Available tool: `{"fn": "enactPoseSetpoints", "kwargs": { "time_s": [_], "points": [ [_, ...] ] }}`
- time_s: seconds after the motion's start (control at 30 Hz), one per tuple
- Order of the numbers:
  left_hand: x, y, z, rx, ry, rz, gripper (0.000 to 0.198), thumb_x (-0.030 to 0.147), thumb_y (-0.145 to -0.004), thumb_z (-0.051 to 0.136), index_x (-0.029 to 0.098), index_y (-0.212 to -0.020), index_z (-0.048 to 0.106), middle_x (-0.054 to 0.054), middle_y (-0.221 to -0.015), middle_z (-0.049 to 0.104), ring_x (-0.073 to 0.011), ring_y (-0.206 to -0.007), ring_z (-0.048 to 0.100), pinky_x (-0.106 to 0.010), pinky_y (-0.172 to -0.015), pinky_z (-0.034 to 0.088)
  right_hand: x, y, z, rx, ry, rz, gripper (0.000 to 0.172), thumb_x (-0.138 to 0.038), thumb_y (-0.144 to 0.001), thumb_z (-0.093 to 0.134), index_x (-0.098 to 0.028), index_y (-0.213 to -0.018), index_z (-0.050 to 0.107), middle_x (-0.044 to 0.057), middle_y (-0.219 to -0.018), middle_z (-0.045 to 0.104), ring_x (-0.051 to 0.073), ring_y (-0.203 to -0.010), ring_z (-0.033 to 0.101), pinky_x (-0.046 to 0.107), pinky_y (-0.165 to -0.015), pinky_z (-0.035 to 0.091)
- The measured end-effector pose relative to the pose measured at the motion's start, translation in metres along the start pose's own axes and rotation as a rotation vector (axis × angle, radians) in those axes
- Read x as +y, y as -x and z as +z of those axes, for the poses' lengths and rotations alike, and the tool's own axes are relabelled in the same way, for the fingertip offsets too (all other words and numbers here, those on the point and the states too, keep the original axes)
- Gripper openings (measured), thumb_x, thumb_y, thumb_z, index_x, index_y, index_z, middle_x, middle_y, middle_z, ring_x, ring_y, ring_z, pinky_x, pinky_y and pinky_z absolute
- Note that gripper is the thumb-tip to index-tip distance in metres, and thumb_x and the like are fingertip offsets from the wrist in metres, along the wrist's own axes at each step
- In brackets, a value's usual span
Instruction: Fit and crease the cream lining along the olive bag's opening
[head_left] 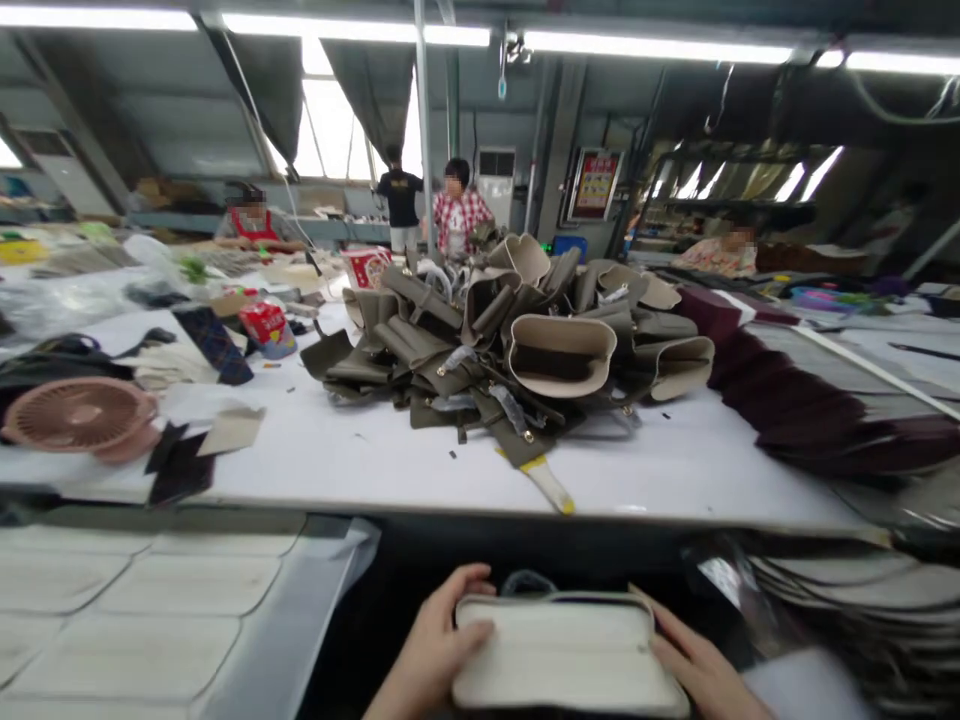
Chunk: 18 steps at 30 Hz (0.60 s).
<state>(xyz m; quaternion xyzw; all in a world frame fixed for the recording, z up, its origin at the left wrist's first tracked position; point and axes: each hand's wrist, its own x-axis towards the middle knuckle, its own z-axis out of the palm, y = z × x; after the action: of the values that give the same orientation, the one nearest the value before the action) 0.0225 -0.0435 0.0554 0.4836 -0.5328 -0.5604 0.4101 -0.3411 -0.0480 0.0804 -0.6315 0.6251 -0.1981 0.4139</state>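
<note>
Head view: a cream bag panel (566, 650) lies low and near, below the counter (420, 470) edge, its long axis running left to right.
Left hand (435, 645): grasps the panel's left end, thumb on top, fingers curled over the upper edge.
Right hand (701, 670): lies against the panel's right end, fingers flat along the edge, holding it.
Nearer hand: both touch it, one at each end.
Beyond: a heap of olive bag pieces (517, 340) on the counter, a pink fan (79, 415) at left.

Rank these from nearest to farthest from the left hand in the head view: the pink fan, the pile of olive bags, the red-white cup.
From the left hand:
1. Pile of olive bags, table centre.
2. Pink fan, far left.
3. Red-white cup, behind the pile.
</note>
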Motion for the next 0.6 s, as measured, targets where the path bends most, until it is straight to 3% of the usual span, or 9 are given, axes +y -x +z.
{"fn": "enactPoseSetpoints", "kwargs": {
  "time_s": [0.03,0.1,0.2,0.3,0.4,0.6],
  "points": [
    [0.008,0.001,0.001,-0.006,-0.025,-0.025,0.060,0.028,-0.067,0.058,0.013,-0.125,0.053,-0.012,-0.114,0.066,-0.0251,-0.108,0.061,-0.037,-0.099,0.044,-0.006,0.001,0.002,-0.012,0.031,-0.014,0.073,-0.061,-0.089,0.045,-0.016,-0.147,0.043,0.009,-0.149,0.041,0.027,-0.138,0.038,0.045,-0.120,0.027],
    [0.019,0.000,0.002,-0.005,-0.062,-0.066,0.056,0.025,-0.068,0.057,0.014,-0.123,0.055,-0.010,-0.113,0.067,-0.0235,-0.107,0.061,-0.035,-0.098,0.043,-0.022,-0.003,0.007,0.054,0.179,-0.110,0.063,-0.056,-0.093,0.045,-0.016,-0.142,0.050,0.011,-0.144,0.047,0.027,-0.133,0.042,0.048,-0.117,0.030],
    [0.023,-0.004,0.004,0.008,-0.106,-0.109,0.054,0.021,-0.069,0.057,0.016,-0.122,0.057,-0.006,-0.113,0.067,-0.0208,-0.106,0.060,-0.032,-0.096,0.043,-0.053,-0.016,0.018,0.081,0.439,-0.418,0.041,-0.043,-0.098,0.046,-0.017,-0.125,0.064,0.011,-0.127,0.059,0.026,-0.119,0.050,0.046,-0.107,0.039],
    [0.027,-0.007,0.010,0.036,-0.212,-0.109,0.052,0.018,-0.069,0.056,0.020,-0.120,0.060,-0.002,-0.111,0.067,-0.0184,-0.105,0.061,-0.029,-0.096,0.044,-0.084,-0.028,0.029,-0.028,0.627,-0.647,0.032,-0.029,-0.101,0.042,-0.015,-0.117,0.065,0.010,-0.112,0.063,0.023,-0.101,0.055,0.042,-0.090,0.045],
    [0.037,-0.012,0.015,0.025,-0.405,-0.086,0.045,0.019,-0.069,0.058,0.025,-0.113,0.066,0.002,-0.107,0.069,-0.0195,-0.100,0.062,-0.030,-0.093,0.046,-0.109,-0.039,0.038,-0.169,0.813,-0.748,0.028,-0.022,-0.100,0.040,-0.016,-0.111,0.065,0.008,-0.100,0.062,0.023,-0.089,0.054,0.039,-0.074,0.044],
    [0.058,-0.028,0.014,-0.113,-0.632,-0.113,0.040,0.026,-0.066,0.058,0.030,-0.104,0.069,0.004,-0.101,0.070,-0.0221,-0.094,0.064,-0.031,-0.079,0.047,-0.124,-0.064,0.050,-0.394,1.113,-0.892,0.014,-0.013,-0.092,0.047,-0.014,-0.091,0.061,0.008,-0.090,0.059,0.022,-0.079,0.054,0.033,-0.056,0.034]
  ]
}}
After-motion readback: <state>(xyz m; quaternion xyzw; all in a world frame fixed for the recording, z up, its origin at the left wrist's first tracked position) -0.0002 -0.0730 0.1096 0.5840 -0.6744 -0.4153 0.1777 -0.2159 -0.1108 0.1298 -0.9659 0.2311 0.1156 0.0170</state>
